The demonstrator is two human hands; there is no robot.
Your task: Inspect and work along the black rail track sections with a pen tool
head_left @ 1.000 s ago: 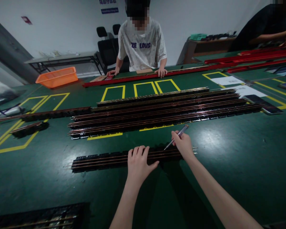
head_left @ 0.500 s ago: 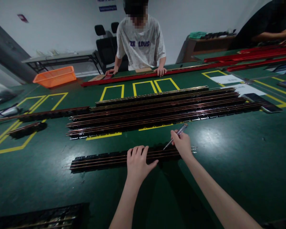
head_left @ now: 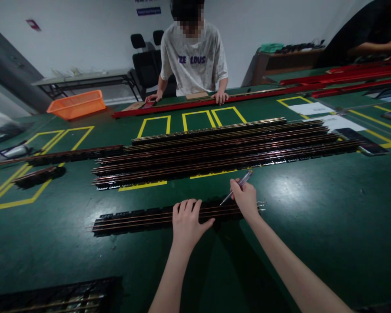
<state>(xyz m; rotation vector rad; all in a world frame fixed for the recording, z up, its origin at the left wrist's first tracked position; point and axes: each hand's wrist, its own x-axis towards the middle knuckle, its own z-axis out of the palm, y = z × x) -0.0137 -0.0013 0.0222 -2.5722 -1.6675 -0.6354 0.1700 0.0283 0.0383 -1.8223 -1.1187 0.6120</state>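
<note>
A short black strip with copper rails (head_left: 133,218) lies across the green table in front of me. My left hand (head_left: 186,221) rests flat on its middle, fingers together and stretched over the rails. My right hand (head_left: 245,199) is closed around a slim clear-handled screwdriver (head_left: 237,186), whose tip points down-left at the strip just right of my left hand. The strip's right end shows bare metal prongs beyond my right hand.
A stack of long copper-railed strips (head_left: 215,150) lies behind. More strips (head_left: 39,174) sit at left, another (head_left: 52,298) at the near edge. A person in a white shirt (head_left: 193,61) stands opposite at a red rail (head_left: 195,104). An orange basket (head_left: 75,103) is far left.
The view shifted slightly. My right hand with the screwdriver moved a little left along the strip; my left hand stayed pressed on it.
</note>
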